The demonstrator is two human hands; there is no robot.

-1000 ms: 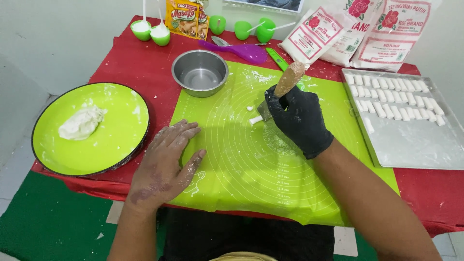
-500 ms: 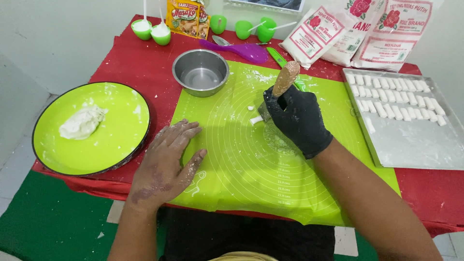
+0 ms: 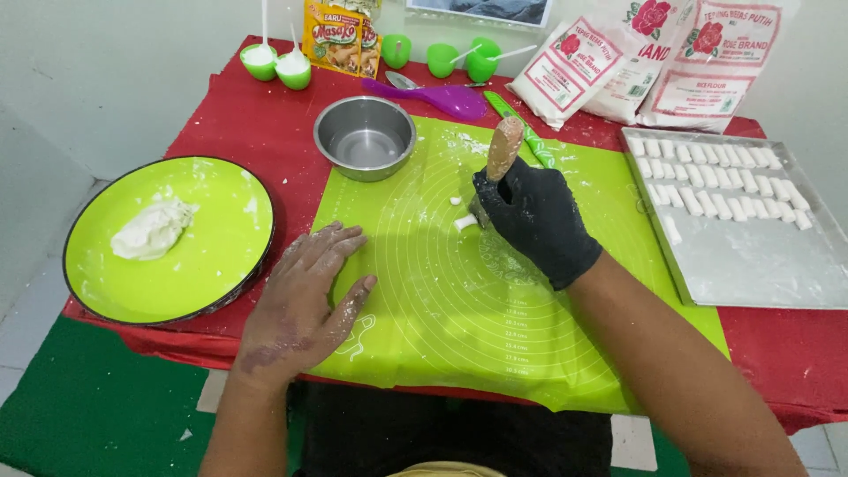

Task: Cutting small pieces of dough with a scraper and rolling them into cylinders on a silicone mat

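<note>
My right hand (image 3: 530, 221) in the black glove wraps its fingers tight round a brown wooden-handled tool (image 3: 504, 148) on the bright green rubber mat (image 3: 459, 291), the small white dough stick (image 3: 465, 223) lying sideways just left of it, while my floury left hand (image 3: 305, 291) rests flat, fingers spread, farther away.

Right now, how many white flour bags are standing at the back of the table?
3, side by side at the back right behind the metal tray: left bag, middle bag, right bag. More may be hidden beyond the frame.

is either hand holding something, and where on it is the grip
The gloved right hand grips a wooden-handled tool low on its handle; the working end is hidden. The bare left hand holds nothing and lies flat on the green mat.
</note>
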